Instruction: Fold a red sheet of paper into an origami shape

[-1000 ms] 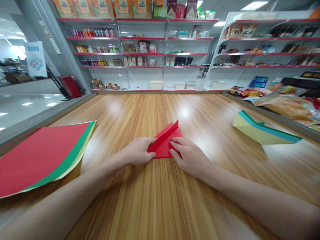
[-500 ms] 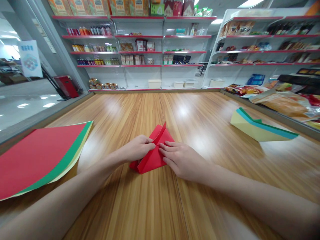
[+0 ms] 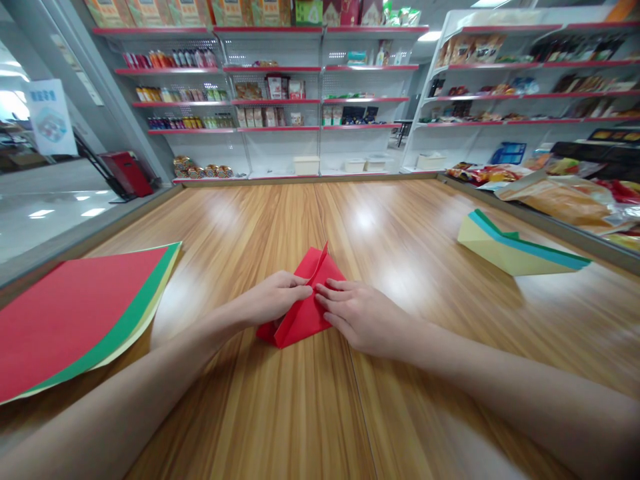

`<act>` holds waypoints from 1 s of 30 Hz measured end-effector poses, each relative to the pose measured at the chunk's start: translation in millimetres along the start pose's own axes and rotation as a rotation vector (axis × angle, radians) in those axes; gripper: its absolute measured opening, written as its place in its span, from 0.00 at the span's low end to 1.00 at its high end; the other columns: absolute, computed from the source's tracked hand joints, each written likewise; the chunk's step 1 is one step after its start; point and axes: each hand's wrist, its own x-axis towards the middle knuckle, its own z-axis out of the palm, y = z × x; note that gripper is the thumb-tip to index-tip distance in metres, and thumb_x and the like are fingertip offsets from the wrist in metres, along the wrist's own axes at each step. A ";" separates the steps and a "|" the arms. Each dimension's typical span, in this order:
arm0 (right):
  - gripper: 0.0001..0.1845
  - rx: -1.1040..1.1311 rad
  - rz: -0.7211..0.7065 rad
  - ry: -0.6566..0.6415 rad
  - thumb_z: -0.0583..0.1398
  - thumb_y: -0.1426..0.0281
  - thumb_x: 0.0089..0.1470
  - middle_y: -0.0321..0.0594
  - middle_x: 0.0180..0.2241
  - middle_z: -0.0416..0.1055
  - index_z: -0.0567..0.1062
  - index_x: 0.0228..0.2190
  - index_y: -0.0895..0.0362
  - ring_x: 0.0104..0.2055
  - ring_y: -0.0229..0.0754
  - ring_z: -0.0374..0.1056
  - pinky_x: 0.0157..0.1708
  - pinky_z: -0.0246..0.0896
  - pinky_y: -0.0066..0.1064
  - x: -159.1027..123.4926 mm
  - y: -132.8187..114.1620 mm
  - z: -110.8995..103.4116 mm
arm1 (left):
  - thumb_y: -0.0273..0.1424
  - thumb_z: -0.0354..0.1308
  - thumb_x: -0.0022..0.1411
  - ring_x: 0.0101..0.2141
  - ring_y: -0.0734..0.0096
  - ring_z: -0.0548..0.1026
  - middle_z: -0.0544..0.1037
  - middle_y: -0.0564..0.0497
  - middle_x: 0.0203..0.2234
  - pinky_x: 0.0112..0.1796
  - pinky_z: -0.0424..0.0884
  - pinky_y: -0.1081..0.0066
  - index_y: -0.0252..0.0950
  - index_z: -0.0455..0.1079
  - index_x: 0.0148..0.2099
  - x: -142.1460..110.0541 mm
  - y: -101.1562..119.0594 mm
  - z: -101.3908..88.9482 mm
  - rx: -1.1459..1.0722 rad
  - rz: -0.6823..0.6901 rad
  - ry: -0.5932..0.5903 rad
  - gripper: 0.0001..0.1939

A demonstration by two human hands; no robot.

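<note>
Centre of frame: a folded piece of bright red paper (image 3: 305, 320) on the wood-grain table (image 3: 240, 413), a narrow flap standing up along its slanting ridge. Left hand (image 3: 275, 298) pinches the flap between thumb and fingers; right hand (image 3: 367, 317) is open, fingers laid over the paper's right part. Left side of frame: a loose stack of red, green and pale yellow sheets (image 3: 90, 307). Right side: a boat-like folded paper in yellow, blue and green (image 3: 510, 257).

Risks, as judged: an uneven pull by the left hand could skew the flap or tear it near the pinch; light pressure from the right hand could let the paper slide on the smooth table, leaving a crooked crease.

Against the first frame: the red paper is turned, its lower left corner nearer the wearer; left grip sits mid-flap, no longer at its lower end. Half a second back, near-identical pose.
</note>
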 end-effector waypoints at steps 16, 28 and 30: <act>0.17 -0.023 -0.013 0.019 0.50 0.74 0.60 0.49 0.49 0.70 0.75 0.44 0.65 0.55 0.49 0.63 0.57 0.55 0.41 0.2 0.5 2.3 | 0.37 0.45 0.63 0.30 0.68 0.72 0.76 0.50 0.30 0.30 0.65 0.72 0.32 0.72 0.39 0.4 1.7 1.8 0.074 0.046 -0.003 0.17; 0.13 0.540 0.195 0.222 0.54 0.76 0.55 0.36 0.30 0.77 0.78 0.27 0.56 0.37 0.39 0.73 0.42 0.66 0.30 -10.3 3.2 1.5 | 0.41 0.28 0.70 0.39 0.59 0.75 0.78 0.44 0.36 0.39 0.66 0.66 0.35 0.75 0.42 -2.0 14.6 19.7 0.668 0.050 0.218 0.32; 0.12 0.543 0.335 0.365 0.55 0.76 0.53 0.35 0.25 0.75 0.77 0.25 0.57 0.28 0.37 0.71 0.32 0.66 0.28 -14.3 4.2 0.4 | 0.38 0.31 0.69 0.36 0.57 0.75 0.77 0.43 0.33 0.35 0.66 0.64 0.35 0.72 0.49 -3.8 17.8 30.8 0.874 0.048 0.250 0.28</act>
